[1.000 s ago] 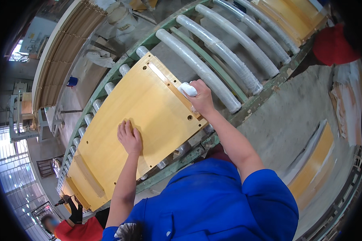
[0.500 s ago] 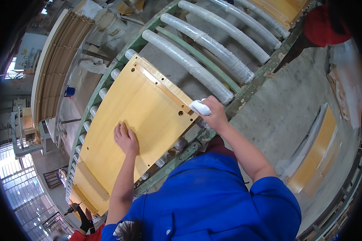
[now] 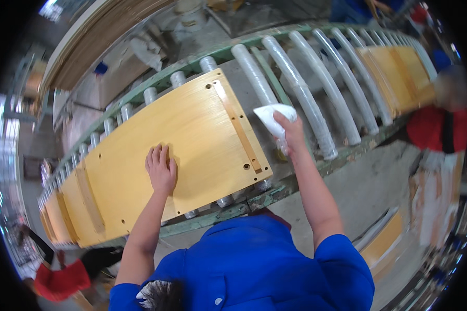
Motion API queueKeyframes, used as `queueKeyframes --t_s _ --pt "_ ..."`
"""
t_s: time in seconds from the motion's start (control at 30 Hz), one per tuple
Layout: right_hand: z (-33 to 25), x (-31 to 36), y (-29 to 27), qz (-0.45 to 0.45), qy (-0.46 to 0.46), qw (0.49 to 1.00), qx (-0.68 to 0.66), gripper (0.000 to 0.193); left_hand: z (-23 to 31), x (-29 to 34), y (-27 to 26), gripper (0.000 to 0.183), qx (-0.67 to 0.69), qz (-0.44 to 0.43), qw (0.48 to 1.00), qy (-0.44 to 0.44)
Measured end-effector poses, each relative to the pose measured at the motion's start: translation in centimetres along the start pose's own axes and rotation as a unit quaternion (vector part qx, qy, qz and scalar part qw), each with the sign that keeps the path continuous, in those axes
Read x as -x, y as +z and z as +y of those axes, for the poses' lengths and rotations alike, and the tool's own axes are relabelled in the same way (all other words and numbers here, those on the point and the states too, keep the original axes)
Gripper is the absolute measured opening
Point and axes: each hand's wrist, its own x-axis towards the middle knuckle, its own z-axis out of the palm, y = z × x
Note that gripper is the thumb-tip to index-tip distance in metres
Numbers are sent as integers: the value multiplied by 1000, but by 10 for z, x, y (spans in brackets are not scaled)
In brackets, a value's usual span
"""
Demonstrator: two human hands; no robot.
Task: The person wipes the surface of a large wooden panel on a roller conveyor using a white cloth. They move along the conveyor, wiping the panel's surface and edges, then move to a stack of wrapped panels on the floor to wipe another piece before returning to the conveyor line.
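A long yellowish wooden panel point(image 3: 124, 160) with drilled holes lies on a conveyor of plastic-wrapped rollers point(image 3: 301, 88). My left hand point(image 3: 162, 170) rests flat on the panel's face, fingers slightly apart. Off the panel's right end, above the rollers, my right hand point(image 3: 292, 129) grips a crumpled white cloth point(image 3: 267, 114), its upper part folded out to the left. The cloth does not touch the panel. A narrow wooden strip point(image 3: 237, 124) runs across the panel near that end, and more crosspieces point(image 3: 90, 197) sit toward its far left.
Another wooden panel point(image 3: 394, 78) lies farther right on the conveyor, beside a person in red point(image 3: 436, 127). A second person in red point(image 3: 62, 277) is at the lower left. The green conveyor rail point(image 3: 213, 220) runs in front of me. Stacked boards point(image 3: 83, 52) stand behind.
My right hand has lifted the cloth off the panel's end edge and moved it right, over the rollers. My left hand stays flat on the panel. The view has turned, showing more conveyor to the right.
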Motion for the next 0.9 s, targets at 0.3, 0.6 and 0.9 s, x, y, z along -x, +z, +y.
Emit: queueKeyframes --t_s 0.3,0.6,0.9 --pt "-13 -129 106 -26 -310 898 311 28 1 -2 -9 42 16 6 999 -34" --pt "-11 -159 139 -46 -351 796 490 29 -4 0 -8 42 31 0 998 -55" --pt "-8 -166 145 -64 -360 752 548 26 -6 0 -7 43 18 -3 998 -52"
